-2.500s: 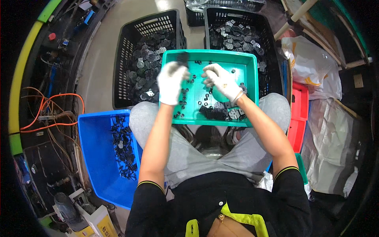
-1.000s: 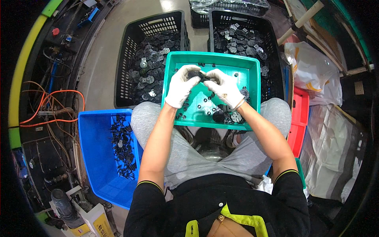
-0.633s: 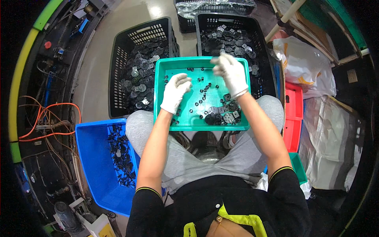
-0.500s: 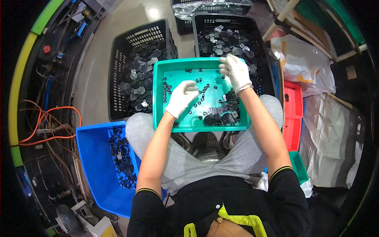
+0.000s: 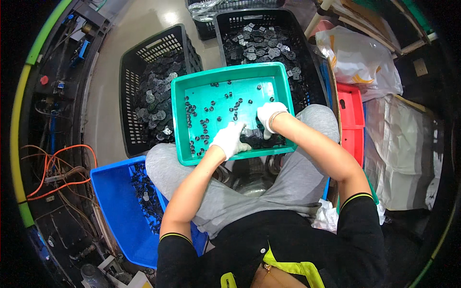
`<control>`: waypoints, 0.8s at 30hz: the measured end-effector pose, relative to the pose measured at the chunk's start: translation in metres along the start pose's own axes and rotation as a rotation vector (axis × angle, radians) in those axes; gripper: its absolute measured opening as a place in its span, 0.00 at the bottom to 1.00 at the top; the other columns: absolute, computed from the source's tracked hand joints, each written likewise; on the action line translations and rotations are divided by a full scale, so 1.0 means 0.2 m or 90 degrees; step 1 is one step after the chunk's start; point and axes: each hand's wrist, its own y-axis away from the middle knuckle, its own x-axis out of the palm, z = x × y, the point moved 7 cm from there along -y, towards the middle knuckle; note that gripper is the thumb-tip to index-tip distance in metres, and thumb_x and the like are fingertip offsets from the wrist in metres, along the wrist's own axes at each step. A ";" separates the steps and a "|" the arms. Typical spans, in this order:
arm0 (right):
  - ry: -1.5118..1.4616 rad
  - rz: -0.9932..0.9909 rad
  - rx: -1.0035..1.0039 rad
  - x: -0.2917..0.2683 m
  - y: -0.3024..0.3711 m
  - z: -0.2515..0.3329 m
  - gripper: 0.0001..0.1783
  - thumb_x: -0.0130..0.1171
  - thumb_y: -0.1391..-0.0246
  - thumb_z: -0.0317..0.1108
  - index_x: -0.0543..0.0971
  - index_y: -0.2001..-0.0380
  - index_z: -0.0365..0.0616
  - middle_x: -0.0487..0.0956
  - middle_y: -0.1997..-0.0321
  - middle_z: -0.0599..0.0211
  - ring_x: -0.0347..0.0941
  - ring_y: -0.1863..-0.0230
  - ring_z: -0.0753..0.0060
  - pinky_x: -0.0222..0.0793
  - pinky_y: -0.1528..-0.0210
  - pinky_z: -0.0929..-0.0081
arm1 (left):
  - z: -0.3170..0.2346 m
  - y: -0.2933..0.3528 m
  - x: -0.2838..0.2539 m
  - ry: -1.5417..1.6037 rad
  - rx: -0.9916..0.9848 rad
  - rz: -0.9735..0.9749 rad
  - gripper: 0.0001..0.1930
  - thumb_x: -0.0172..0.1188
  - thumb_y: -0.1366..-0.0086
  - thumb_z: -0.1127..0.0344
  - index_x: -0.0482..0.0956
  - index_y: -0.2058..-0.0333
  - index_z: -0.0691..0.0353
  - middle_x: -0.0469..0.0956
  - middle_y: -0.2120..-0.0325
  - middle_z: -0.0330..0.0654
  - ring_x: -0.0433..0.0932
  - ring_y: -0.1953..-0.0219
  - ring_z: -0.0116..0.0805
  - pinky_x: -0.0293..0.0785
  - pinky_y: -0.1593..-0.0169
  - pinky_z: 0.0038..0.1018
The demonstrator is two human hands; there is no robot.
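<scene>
A green plastic tray [image 5: 225, 76] rests across my knees, slightly turned. Small black ring-like parts [image 5: 205, 129] lie scattered over its left and middle floor. At its near right, flat black pieces [image 5: 251, 133] are heaped, partly covered by my hands. My left hand [image 5: 229, 140], in a white glove, is at the near side of the tray beside this heap, thumb apart from the fingers. My right hand [image 5: 272, 118], also gloved, reaches down into the heap with its fingers curled together. Its fingertips are hidden, so what they hold, if anything, does not show.
Beyond the tray stand two black crates, a left one [image 5: 126, 103] and a right one [image 5: 222, 41], filled with flat dark parts. A blue bin [image 5: 113, 211] with thin black pieces sits at my left. Red trays [image 5: 353, 120] and white plastic bags [image 5: 360, 62] are at my right.
Both hands have come down from above the tray to the heap at its near right. The tray has turned slightly, and more of the small parts lie at its left. The whole view has shifted.
</scene>
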 end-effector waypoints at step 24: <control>-0.793 -0.393 -0.283 -0.19 -0.13 -0.02 0.21 0.58 0.56 0.37 0.71 0.59 0.35 0.77 0.67 0.54 0.75 0.67 0.66 0.70 0.62 0.71 | 0.35 -0.06 -0.22 0.507 -0.078 -0.196 0.13 0.61 0.46 0.66 0.74 0.65 0.67 0.76 0.73 0.41 0.74 0.74 0.27 0.71 0.71 0.24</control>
